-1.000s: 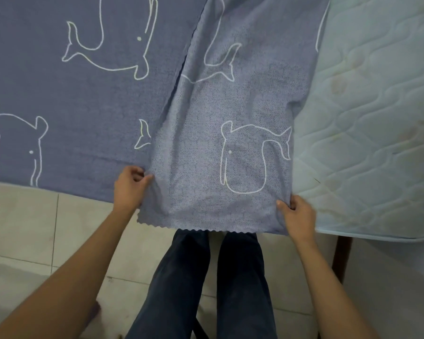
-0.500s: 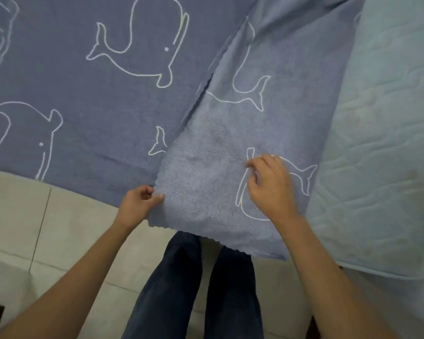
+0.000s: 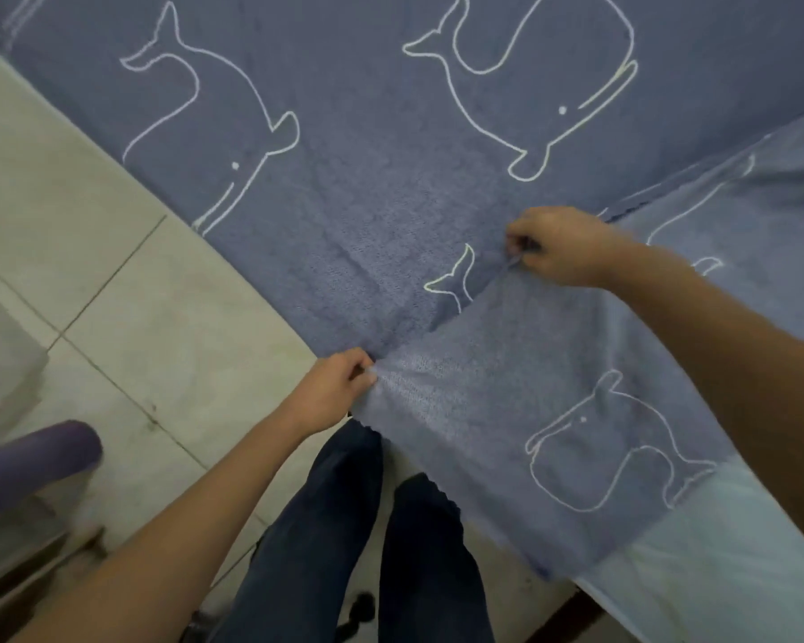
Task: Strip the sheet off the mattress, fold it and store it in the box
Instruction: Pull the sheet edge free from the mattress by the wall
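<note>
Looks like the stripping-into-folding bit is happening here. The sheet is lying mostly spread over the mattress, with one flap doubled over and a bare corner showing. The left hand is pinching the flap's corner at the bed edge, and the right hand is pinching the fabric further up that flap's edge. I'm guessing both need lifting together evenly, or it's bunching up.

The sheet is seen as matt, finely grained cloth. The floor at the left is laid with smooth pale tiles, and the mattress at lower right is covered in pale cloth.
</note>
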